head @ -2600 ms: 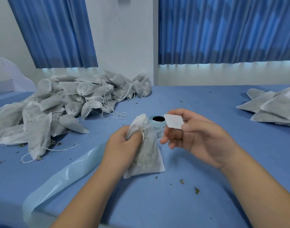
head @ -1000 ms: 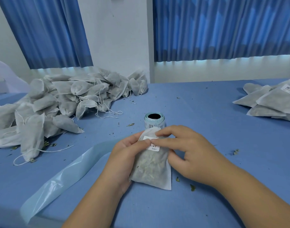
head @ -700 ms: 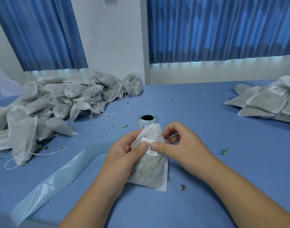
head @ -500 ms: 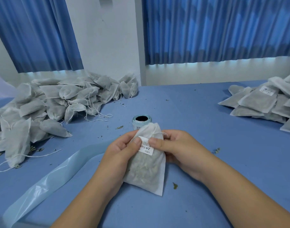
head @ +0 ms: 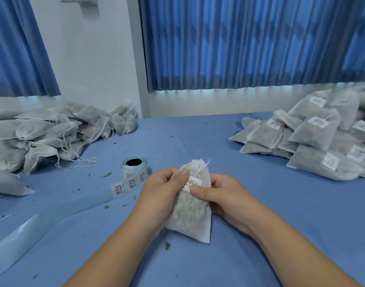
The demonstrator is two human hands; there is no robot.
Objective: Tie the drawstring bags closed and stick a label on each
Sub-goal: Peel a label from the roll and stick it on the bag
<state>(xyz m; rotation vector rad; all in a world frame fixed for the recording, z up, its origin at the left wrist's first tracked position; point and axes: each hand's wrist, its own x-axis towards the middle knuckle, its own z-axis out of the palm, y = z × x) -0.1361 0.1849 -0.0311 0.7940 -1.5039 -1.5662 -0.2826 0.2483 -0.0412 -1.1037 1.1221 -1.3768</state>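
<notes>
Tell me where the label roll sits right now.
In the head view the label roll stands on the blue table, left of centre, just beyond the left hand and right of the unlabelled bag pile.

Both bare forearms enter from the lower edge and converge toward the centre. The left hand (head: 163,193) grips the left side of the bag (head: 189,216), with its fingers curled round it and its thumb laid across the front near the top. The right hand (head: 227,198) grips the right side, fingers curled behind, thumb pressed on the front and pointing left. The 2 thumb tips lie near each other.
</notes>
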